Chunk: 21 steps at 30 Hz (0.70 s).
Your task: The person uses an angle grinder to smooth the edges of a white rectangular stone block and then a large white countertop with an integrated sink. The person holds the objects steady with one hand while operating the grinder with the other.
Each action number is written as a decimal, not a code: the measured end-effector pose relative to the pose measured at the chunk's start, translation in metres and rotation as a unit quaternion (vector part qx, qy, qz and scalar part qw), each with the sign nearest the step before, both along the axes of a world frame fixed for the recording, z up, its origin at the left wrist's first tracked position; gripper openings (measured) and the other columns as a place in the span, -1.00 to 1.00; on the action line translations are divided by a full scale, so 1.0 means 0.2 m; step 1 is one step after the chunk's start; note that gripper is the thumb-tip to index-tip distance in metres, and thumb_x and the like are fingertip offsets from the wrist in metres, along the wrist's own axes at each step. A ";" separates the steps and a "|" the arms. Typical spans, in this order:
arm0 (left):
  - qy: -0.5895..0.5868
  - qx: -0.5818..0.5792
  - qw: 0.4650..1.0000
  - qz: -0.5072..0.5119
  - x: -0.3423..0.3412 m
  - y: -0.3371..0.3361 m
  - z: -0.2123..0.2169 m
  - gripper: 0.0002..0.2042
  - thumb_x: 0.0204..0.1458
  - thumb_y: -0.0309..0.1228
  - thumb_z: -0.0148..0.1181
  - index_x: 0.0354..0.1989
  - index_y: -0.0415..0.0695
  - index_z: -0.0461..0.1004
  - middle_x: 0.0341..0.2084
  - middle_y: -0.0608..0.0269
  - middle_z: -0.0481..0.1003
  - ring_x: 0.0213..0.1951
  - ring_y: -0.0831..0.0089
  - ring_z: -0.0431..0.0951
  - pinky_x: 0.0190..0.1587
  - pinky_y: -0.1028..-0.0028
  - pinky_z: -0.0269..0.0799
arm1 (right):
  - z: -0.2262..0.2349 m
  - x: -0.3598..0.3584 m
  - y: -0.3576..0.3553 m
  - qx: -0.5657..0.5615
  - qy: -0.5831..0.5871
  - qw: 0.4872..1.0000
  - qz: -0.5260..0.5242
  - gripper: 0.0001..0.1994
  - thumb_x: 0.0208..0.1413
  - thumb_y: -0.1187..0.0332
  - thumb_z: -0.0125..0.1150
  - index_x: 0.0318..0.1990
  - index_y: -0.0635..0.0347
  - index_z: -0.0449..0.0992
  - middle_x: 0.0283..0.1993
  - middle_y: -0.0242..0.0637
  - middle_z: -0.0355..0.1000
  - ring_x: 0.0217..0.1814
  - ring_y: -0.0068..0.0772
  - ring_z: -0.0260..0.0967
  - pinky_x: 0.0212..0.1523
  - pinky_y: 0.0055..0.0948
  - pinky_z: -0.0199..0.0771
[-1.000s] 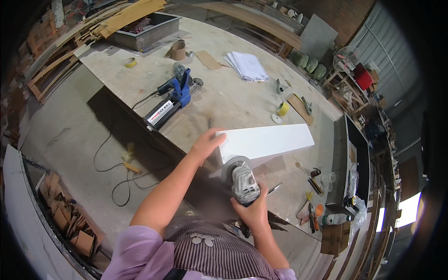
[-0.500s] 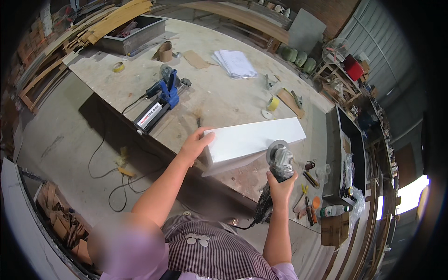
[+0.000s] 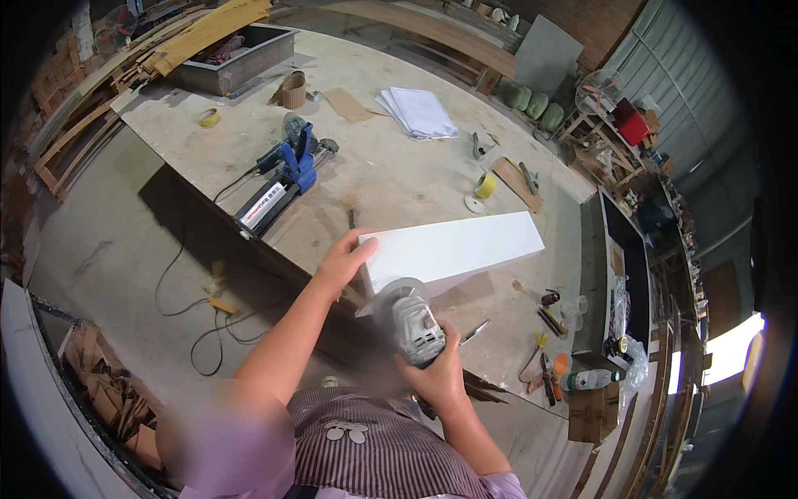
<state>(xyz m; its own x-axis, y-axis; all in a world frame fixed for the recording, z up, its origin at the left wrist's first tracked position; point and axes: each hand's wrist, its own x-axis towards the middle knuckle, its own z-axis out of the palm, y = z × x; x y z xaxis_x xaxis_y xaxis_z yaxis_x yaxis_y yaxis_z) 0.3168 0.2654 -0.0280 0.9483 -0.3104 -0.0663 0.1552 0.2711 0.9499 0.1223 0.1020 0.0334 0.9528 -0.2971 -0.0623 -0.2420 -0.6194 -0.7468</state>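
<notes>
My left hand [image 3: 342,259] rests on the near-left end of a long white board [image 3: 453,247] that lies on the workbench [image 3: 391,179]. My right hand [image 3: 434,378] grips a grey angle grinder [image 3: 413,326] with its disc guard [image 3: 397,293] at the board's near edge, close to the left hand. The grinder's disc itself is partly hidden by the guard.
A blue power saw [image 3: 283,179] with a cord lies left of the board. Yellow tape rolls [image 3: 485,185], a stack of papers [image 3: 418,112], a cardboard roll [image 3: 293,90] and a metal tray [image 3: 233,62] sit farther back. Hand tools [image 3: 549,320] and a bottle [image 3: 586,380] lie at right.
The right hand has brought the grinder leftward to the board's near-left edge, beside the left hand. The left hand stays on the board's end.
</notes>
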 end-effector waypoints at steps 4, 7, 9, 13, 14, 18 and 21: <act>0.010 -0.001 1.000 -0.003 -0.02 -0.01 0.04 -0.64 0.19 -0.26 0.17 0.08 -0.19 0.45 -0.13 0.21 0.50 -0.07 0.49 0.45 0.02 0.45 0.35 | -0.06 0.02 -0.12 0.025 -0.034 0.997 -0.066 -0.11 -0.20 0.20 0.54 0.21 0.34 0.06 -0.07 0.21 0.42 -0.02 0.12 0.47 -0.01 -0.13 0.46; 0.025 0.004 1.000 -0.011 -0.02 0.00 0.04 -0.63 0.20 -0.26 0.14 0.11 -0.17 0.44 -0.07 0.21 0.49 0.01 0.46 0.43 0.10 0.42 0.30 | -0.05 0.06 -0.22 0.032 -0.062 0.992 -0.105 -0.12 -0.20 0.26 0.54 0.20 0.39 0.06 -0.05 0.13 0.38 -0.02 -0.08 0.42 0.03 -0.20 0.43; 0.033 0.012 0.999 -0.012 -0.02 0.01 0.03 -0.63 0.21 -0.25 0.13 0.13 -0.16 0.43 -0.05 0.22 0.48 0.04 0.44 0.42 0.14 0.40 0.28 | -0.05 0.09 -0.30 0.034 -0.059 0.988 -0.141 -0.13 -0.19 0.28 0.54 0.20 0.39 0.06 -0.03 0.11 0.36 0.00 -0.15 0.40 0.03 -0.22 0.41; 0.043 0.030 0.999 0.001 -0.04 0.00 0.06 -0.63 0.21 -0.26 0.12 0.13 -0.16 0.43 -0.05 0.22 0.49 0.04 0.44 0.43 0.14 0.39 0.28 | -0.11 0.14 -0.53 0.030 -0.084 0.978 -0.190 -0.13 -0.20 0.31 0.54 0.20 0.39 0.06 -0.02 0.09 0.35 -0.01 -0.20 0.37 0.03 -0.24 0.41; 0.045 0.033 0.998 0.004 -0.04 0.00 0.05 -0.63 0.21 -0.26 0.12 0.13 -0.16 0.43 -0.05 0.22 0.49 0.04 0.44 0.43 0.14 0.39 0.28 | -0.11 0.15 -0.59 0.031 -0.091 0.976 -0.197 -0.13 -0.19 0.31 0.54 0.21 0.40 0.05 -0.01 0.09 0.35 -0.01 -0.20 0.37 0.03 -0.24 0.40; 0.043 0.018 0.999 0.009 -0.02 0.01 0.04 -0.65 0.21 -0.26 0.13 0.10 -0.17 0.44 -0.07 0.24 0.49 0.03 0.47 0.42 0.13 0.39 0.28 | -0.09 0.22 -0.80 0.011 -0.104 0.962 -0.252 -0.10 -0.18 0.34 0.52 0.25 0.41 0.02 0.02 0.08 0.34 0.04 -0.16 0.36 0.08 -0.26 0.38; -0.045 0.176 0.980 0.077 -0.04 -0.03 0.07 -0.68 0.18 -0.33 0.13 0.06 -0.19 0.42 -0.07 0.16 0.49 0.03 0.33 0.45 0.12 0.32 0.29 | -0.06 0.17 -0.78 0.050 -0.117 0.971 -0.202 -0.10 -0.19 0.34 0.53 0.26 0.39 0.02 0.03 0.09 0.34 0.04 -0.14 0.37 0.09 -0.27 0.39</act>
